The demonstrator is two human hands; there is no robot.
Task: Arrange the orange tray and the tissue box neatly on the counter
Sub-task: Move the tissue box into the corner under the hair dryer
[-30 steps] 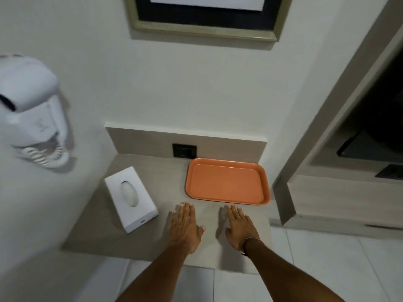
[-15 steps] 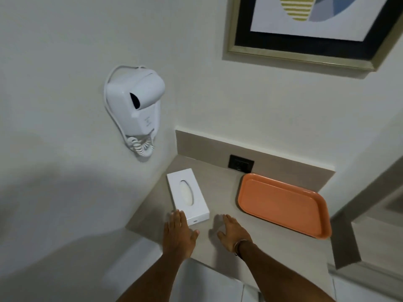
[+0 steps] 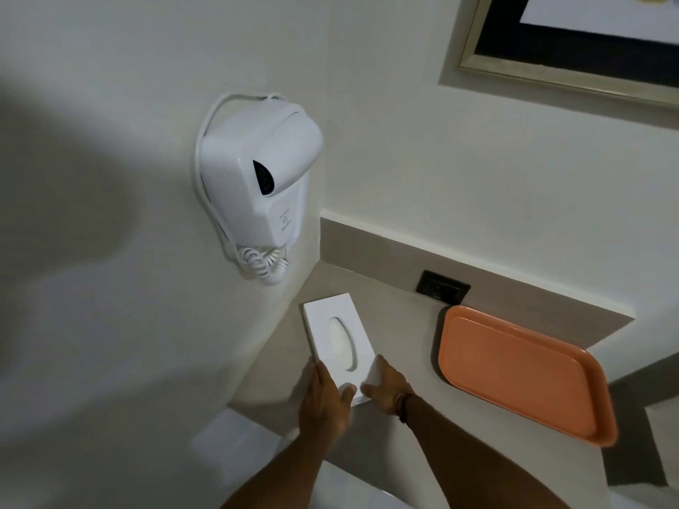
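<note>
My left hand point(image 3: 323, 402) and right hand point(image 3: 385, 389) clasp the near end of the white tissue box point(image 3: 338, 343) from both sides, fingers curled against its edges, low centre of frame on the counter point(image 3: 400, 325). The orange tray point(image 3: 521, 372) lies apart at lower right, below the black socket point(image 3: 442, 291)

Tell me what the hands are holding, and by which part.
Both hands grip the tissue box at its near end: left hand on its left side, right hand on its right.
</note>
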